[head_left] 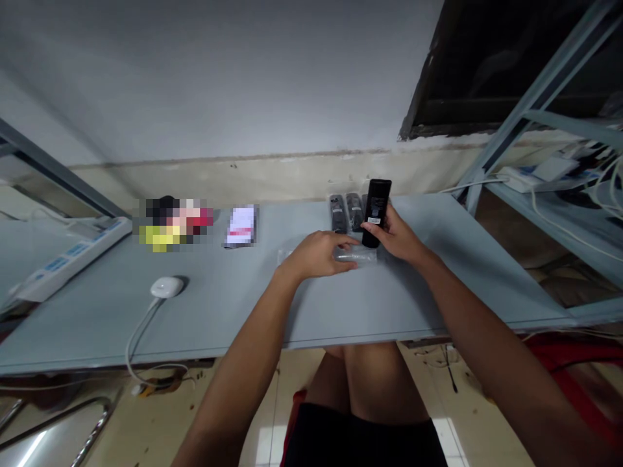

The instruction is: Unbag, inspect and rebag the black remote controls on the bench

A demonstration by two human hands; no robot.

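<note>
My right hand (pixel 400 237) grips a black remote control (pixel 377 209) with its back and a small white label facing me, tilted up off the grey table (pixel 233 305). My left hand (pixel 318 254) rests palm down on a clear plastic bag (pixel 355 257) lying flat on the table, fingers pinching its edge. Two more black remotes in clear wrap (pixel 346 212) lie side by side just behind the hands, near the wall.
A white puck-shaped device (pixel 166 287) with a cable lies at the left. A small white card (pixel 241 226) and a blurred patch of coloured items (pixel 172 224) sit near the wall. A white power strip (pixel 68 254) lies far left. Metal shelving (pixel 549 175) with cables stands at the right.
</note>
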